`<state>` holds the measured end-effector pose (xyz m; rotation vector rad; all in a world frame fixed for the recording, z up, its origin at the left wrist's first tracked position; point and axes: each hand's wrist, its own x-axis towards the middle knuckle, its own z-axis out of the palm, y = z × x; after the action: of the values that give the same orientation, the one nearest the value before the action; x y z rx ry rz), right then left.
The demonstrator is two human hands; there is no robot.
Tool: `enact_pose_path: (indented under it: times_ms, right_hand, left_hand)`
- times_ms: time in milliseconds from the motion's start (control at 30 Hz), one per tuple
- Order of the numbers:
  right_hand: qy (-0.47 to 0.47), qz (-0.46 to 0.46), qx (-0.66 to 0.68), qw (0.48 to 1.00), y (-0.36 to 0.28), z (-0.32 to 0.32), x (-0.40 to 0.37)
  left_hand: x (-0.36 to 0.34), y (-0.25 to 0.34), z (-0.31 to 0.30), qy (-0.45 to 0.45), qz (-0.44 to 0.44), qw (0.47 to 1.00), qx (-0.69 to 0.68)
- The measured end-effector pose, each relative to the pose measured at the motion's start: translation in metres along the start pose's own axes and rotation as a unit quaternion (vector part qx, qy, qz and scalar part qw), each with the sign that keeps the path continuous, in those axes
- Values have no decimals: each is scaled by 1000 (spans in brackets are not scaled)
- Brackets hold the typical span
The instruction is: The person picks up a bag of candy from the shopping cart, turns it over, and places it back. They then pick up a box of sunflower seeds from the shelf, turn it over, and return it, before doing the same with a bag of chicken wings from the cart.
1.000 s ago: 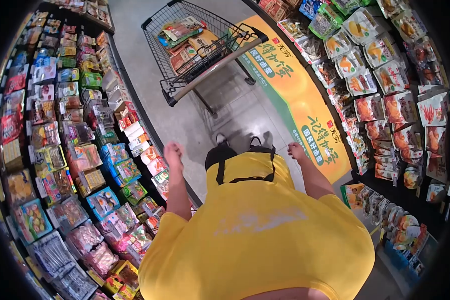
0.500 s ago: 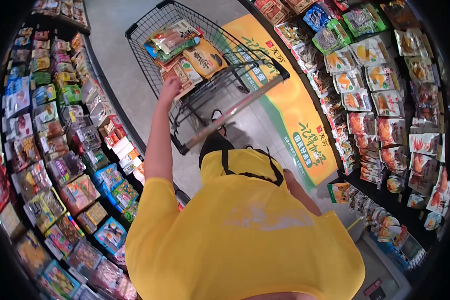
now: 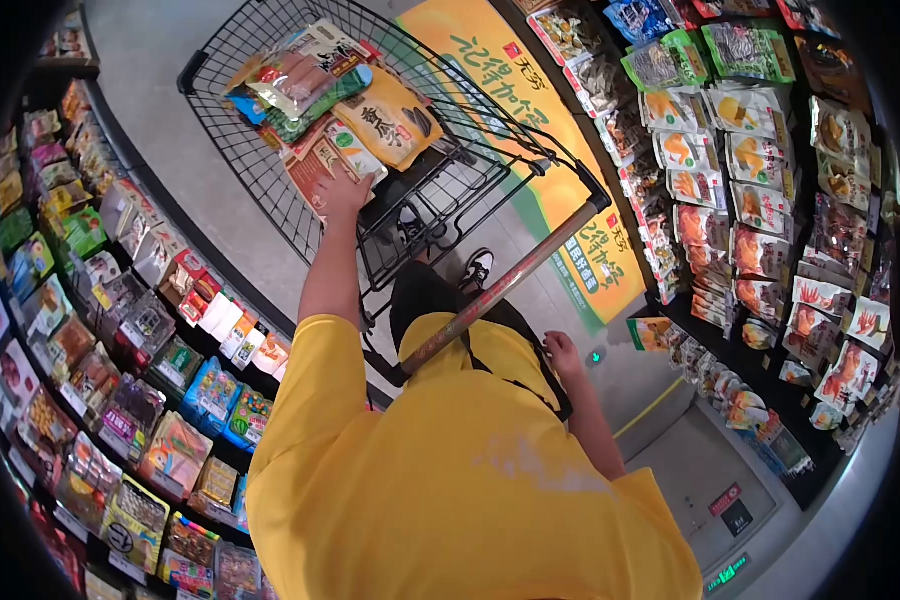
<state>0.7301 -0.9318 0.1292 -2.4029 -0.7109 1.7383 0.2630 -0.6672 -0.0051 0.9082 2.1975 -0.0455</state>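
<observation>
My left hand (image 3: 342, 192) reaches over the near side of a black wire shopping cart (image 3: 262, 212), fingers spread on a brown-and-white packet (image 3: 310, 172). Beside that packet is a pale one with a green mark (image 3: 358, 150). A yellow bag (image 3: 388, 118) with dark lettering leans to its right. Farther up the pile, a bag showing pinkish sausage-like pieces (image 3: 305, 72) overlaps a green bag (image 3: 305, 122). My right hand (image 3: 563, 355) hangs low at my side, fingers loosely curled with nothing in them, apart from the cart's handlebar (image 3: 500, 288).
Shelves of packaged snacks (image 3: 135, 345) curve along the left. On the right, hanging snack pouches (image 3: 760, 205) fill another display, with a yellow-orange floor banner (image 3: 595, 275) at its foot. My shoe (image 3: 478, 268) stands on grey floor under the handlebar.
My left hand has gone from raised above the cart's near side to down on the brown-and-white packet. The cart sits closer, and my right hand has come into clearer view.
</observation>
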Motion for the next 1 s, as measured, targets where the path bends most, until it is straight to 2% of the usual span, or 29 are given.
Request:
enact_pose_path:
  times_ms: [33, 67, 133, 267, 367, 433, 500, 533, 633, 700, 767, 800, 867, 900, 933, 967, 1000]
  right_hand:
    - [22, 12, 18, 1000, 8, -1, -5]
    - [26, 17, 18, 999, 15, -3, -8]
    - [63, 29, -9, 998, 21, -4, -16]
    - [85, 44, -14, 995, 15, -1, -21]
    - [108, 17, -33, 994, 5, 3, -18]
    - [110, 4, -112, 988, -11, 3, -22]
    - [123, -5, -113, 986, -24, 2, -24]
    - [116, -15, -135, 984, -30, -1, -24]
    - [138, -30, -110, 984, -36, -3, -22]
    - [149, -52, -111, 981, -42, -3, -16]
    - [141, -81, -126, 979, -50, -6, -21]
    - [149, -94, -117, 977, -51, -8, -20]
    - [138, -91, -36, 986, -49, -7, -17]
    - [150, -107, -20, 983, -46, -7, -12]
    - [148, -115, -11, 982, -43, -10, -6]
    - [154, -133, 2, 979, -41, -13, -1]
    - [161, -149, 16, 976, -40, -15, 4]
  left_hand:
    - [4, 4, 4, 33, -53, 998, -19]
    - [9, 7, 7, 27, -51, 998, -18]
    - [15, 12, 11, 38, -144, 989, -13]
    - [13, 22, -1, 11, -158, 987, 11]
    - [9, 34, -20, -6, -175, 985, -6]
    - [12, 30, -16, 32, -145, 989, 22]
    - [33, 9, 5, 62, -68, 991, 100]
    - [43, 2, 10, 23, -70, 994, 84]
    - [20, -1, 8, 91, -10, 994, 57]
    - [18, -5, 13, 104, -6, 993, 52]
    - [-6, 6, -5, 88, -15, 996, 2]
    - [21, -21, 24, 226, 78, 970, -52]
    - [31, -38, 28, 211, 135, 942, -224]
    - [22, -36, 14, 220, 144, 939, -224]
    - [6, -35, -2, 115, 119, 909, -383]
    - [-13, -30, -21, 2, 91, 846, -525]
    - [-25, -24, -36, 7, 99, 848, -521]
